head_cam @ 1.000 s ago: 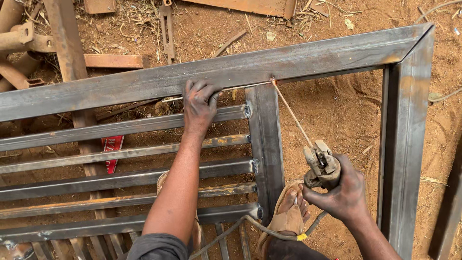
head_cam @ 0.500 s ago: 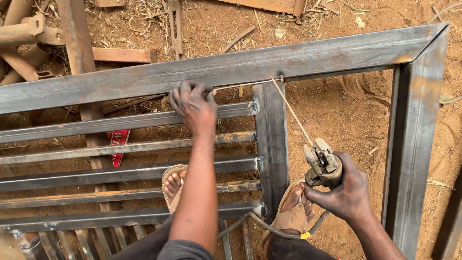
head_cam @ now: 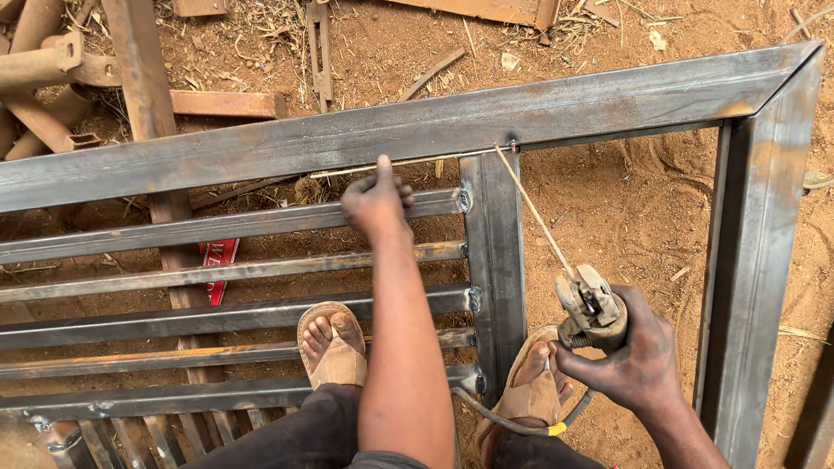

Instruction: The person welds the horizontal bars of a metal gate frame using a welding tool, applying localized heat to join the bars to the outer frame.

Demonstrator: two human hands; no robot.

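This was an open-air welding yard rather than an indoor shop. A large steel frame point(head_cam: 417, 130) with horizontal bars point(head_cam: 217, 221) lay flat on bare reddish dirt point(head_cam: 625, 200). Rusty pipes point(head_cam: 43, 78), off-cut steel strips point(head_cam: 221, 104) and dry straw were scattered over the soil around it. A welding electrode holder point(head_cam: 591, 308), with its rod point(head_cam: 534, 213) reaching the frame's joint, marked the trade (the worker wore only sandals point(head_cam: 334, 356) on the ground).

Sunlit red dirt ground point(head_cam: 625, 200) strewn with scrap metal point(head_cam: 52, 78).
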